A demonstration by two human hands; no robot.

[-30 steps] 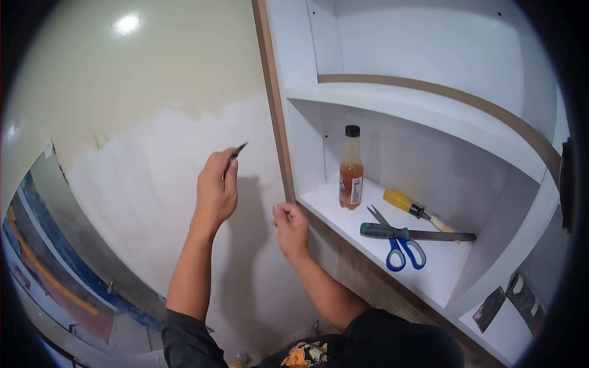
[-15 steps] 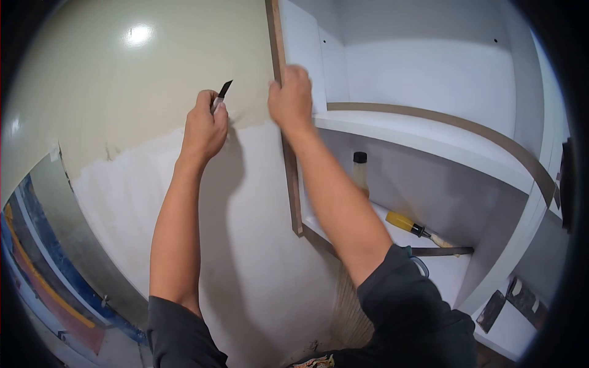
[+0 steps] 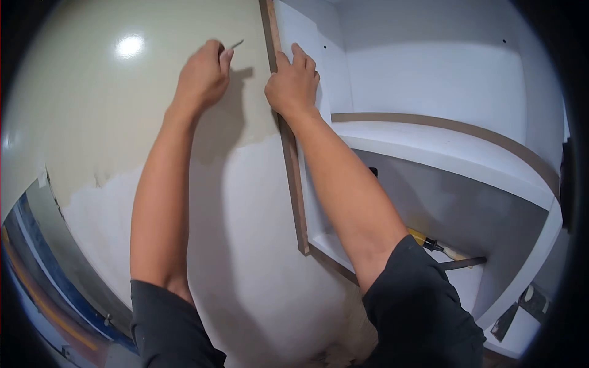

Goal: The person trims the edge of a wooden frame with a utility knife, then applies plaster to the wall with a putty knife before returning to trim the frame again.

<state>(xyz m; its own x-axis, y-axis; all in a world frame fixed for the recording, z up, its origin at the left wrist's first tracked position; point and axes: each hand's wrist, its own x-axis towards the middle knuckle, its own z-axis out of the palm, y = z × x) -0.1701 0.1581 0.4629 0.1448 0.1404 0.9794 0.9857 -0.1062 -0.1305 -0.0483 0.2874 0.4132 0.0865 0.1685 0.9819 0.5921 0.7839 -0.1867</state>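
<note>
Sleeves (image 3: 423, 300) nearest, arms raised: the right hand (image 3: 293, 83), 12 o'clock, lies across a brown wood strip (image 3: 293, 178) & white panel (image 3: 304, 34), fingers loosely spread. Left hand (image 3: 205, 73), 11 o'clock, pinches a thin blade (image 3: 236, 44) btwn. thumb & fingers, tip toward 2 o'clock, near the wall (image 3: 153, 92). Both hands are higher vs. a sec. ago. Beyond the right forearm, a black cap (image 3: 373, 172) shows at 3 o'clock, its bottle now mostly hidden; yellow handle (image 3: 417, 236) & dark flat bar (image 3: 463, 264), partly hidden, lie at 4 o'clock.
</note>
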